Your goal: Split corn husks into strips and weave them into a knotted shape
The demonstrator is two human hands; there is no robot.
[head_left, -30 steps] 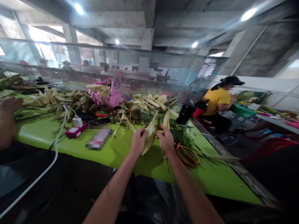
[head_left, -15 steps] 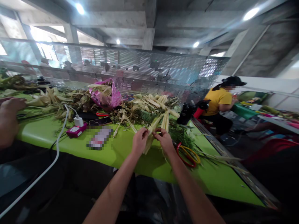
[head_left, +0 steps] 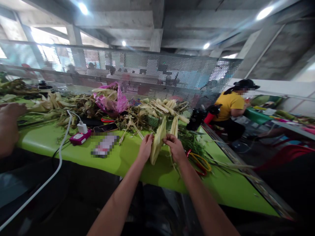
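Both my hands hold a pale yellow-green corn husk leaf point(head_left: 157, 142) upright over the green table point(head_left: 49, 141). My left hand point(head_left: 145, 147) pinches its left edge. On the leaf's right edge my right hand point(head_left: 175, 147) is closed, with a second narrower strip point(head_left: 174, 127) rising behind it. Red-handled scissors point(head_left: 199, 163) lie on the table just right of my right hand.
A heap of dry husks point(head_left: 152, 111) and a pink plastic bag point(head_left: 112, 100) lie behind. A pink charger with white cable point(head_left: 79, 137) and a phone point(head_left: 105, 127) sit left. Another person's hand point(head_left: 8, 124) rests at far left. A person in yellow point(head_left: 230, 105) sits at right.
The leaf was folded narrow between my fingers half a second ago; now it stands broader and flatter, and my hands have parted slightly along its edges.
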